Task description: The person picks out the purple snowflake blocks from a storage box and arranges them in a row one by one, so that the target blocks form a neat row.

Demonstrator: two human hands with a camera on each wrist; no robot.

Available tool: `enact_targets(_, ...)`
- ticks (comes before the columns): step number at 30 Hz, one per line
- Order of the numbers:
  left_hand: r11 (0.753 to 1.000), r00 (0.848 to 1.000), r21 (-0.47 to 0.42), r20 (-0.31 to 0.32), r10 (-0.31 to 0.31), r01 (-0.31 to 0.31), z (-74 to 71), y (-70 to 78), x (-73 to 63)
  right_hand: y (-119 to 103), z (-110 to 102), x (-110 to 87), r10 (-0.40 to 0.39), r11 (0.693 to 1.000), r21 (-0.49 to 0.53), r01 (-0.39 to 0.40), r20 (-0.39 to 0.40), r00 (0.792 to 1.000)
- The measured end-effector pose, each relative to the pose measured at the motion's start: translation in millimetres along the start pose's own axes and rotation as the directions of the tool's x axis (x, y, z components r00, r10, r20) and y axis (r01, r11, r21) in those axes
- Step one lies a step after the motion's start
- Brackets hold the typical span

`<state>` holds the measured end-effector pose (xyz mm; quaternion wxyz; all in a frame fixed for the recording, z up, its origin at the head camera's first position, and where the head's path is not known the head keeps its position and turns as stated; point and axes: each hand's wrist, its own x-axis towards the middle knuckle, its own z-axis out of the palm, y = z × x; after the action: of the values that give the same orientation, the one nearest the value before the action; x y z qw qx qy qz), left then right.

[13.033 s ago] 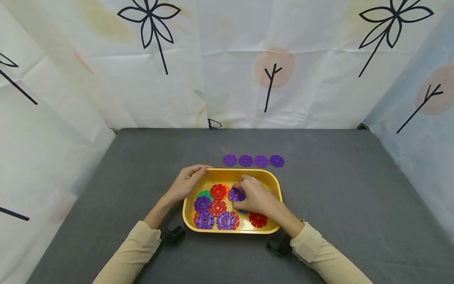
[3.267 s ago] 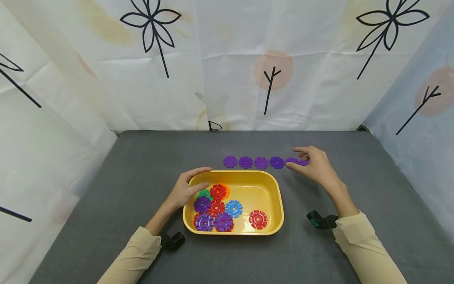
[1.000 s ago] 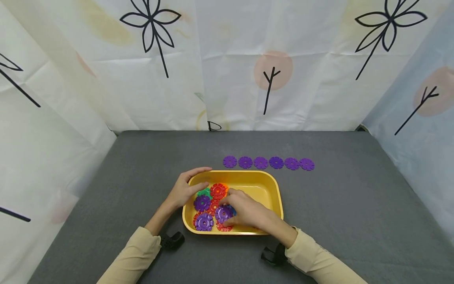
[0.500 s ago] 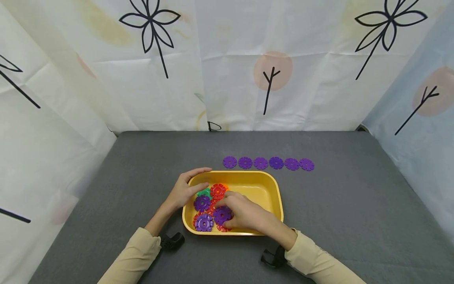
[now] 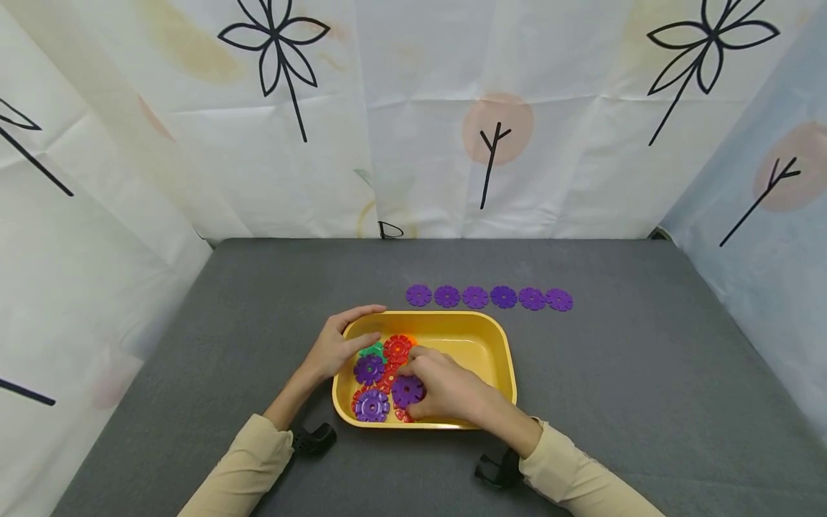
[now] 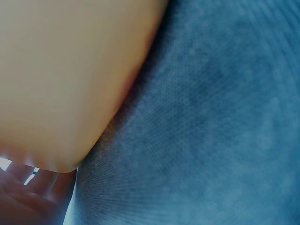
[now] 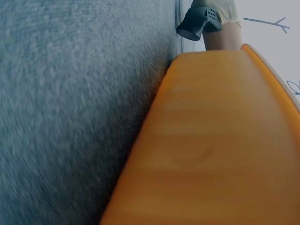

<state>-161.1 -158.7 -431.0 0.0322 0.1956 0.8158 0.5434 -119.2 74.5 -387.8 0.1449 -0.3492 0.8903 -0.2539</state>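
Note:
A yellow tray point(image 5: 461, 337) holds several flower-shaped plastic discs. My left hand point(image 5: 334, 346) grips its left back corner, thumb inside the rim and fingers along the outside. Inside the tray, my right hand point(image 5: 449, 388) pinches a purple flower disc point(image 5: 407, 392) between thumb and fingers, above a red disc point(image 5: 402, 414). Two other purple discs, one at the left point(image 5: 369, 369) and one at the front point(image 5: 372, 406), lie beside red discs. The left wrist view has the tray wall point(image 6: 61, 84) and the fingers point(image 6: 28, 197); in the right wrist view the tray wall point(image 7: 211, 140) hides the right hand.
Behind the tray, several purple discs point(image 5: 474, 297) lie in a row on the grey table point(image 5: 620, 359). A red disc point(image 5: 397, 349) and a green disc point(image 5: 371, 351) sit at the tray's back left. Printed white cloth point(image 5: 426, 165) stands behind and at both sides.
The purple row has grown at its right end since the oldest frame. My right hand has come back from the row into the tray and onto another purple disc. The left hand stays put lately.

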Motion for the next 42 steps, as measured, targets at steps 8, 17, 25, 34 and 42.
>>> enact_targets(8, 1.000, 1.000, -0.003, 0.000, -0.003, 0.003, 0.8, -0.5, 0.5, 9, -22, -8.3, 0.002, 0.999, 0.032, 0.001, -0.107, 0.994)
enact_targets(17, 1.000, 1.000, -0.009, -0.002, 0.005, -0.005, 0.9, -0.7, 0.7, 32, -54, -23.4, 0.059, 0.998, 0.030, -0.053, -0.252, 0.966)
enact_targets(25, 1.000, 1.000, 0.004, -0.006, 0.003, -0.003, 0.3, -0.2, 0.3, 59, -74, -34.6, 0.116, 0.993, 0.019, -0.117, -0.342, 0.933)
enact_targets(34, 1.000, 1.000, -0.007, -0.015, 0.002, -0.002, 0.1, 0.4, -0.5, 86, -94, -50.0, 0.190, 0.981, 0.054, -0.184, -0.390, 0.901)
enact_targets(42, 1.000, 1.000, -0.005, -0.010, 0.003, -0.003, 1.3, -0.3, 0.4, 118, -100, -63.8, 0.259, 0.961, 0.032, -0.273, -0.438, 0.861)
